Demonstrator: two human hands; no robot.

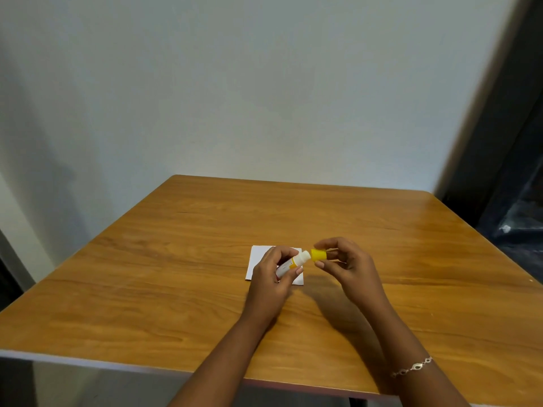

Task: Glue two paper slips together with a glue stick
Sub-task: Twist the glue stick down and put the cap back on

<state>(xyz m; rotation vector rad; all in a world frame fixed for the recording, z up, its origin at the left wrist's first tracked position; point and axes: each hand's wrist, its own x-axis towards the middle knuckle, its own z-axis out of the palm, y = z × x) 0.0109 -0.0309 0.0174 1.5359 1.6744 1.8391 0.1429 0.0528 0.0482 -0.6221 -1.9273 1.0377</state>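
Two grips: your left hand (269,279) curls round the glue stick (294,261) above the paper (258,261); your right hand (351,270) pinches the yellow cap (319,255) just beside its tip, likely uncapping.

The glue stick (293,261) is white with a yellow band. Its cap (319,255) is yellow. The paper (255,264) is white. The table (205,259) is orange-brown with wood grain. The bracelet (412,367) is silver. The wall (235,83) is pale grey-white.
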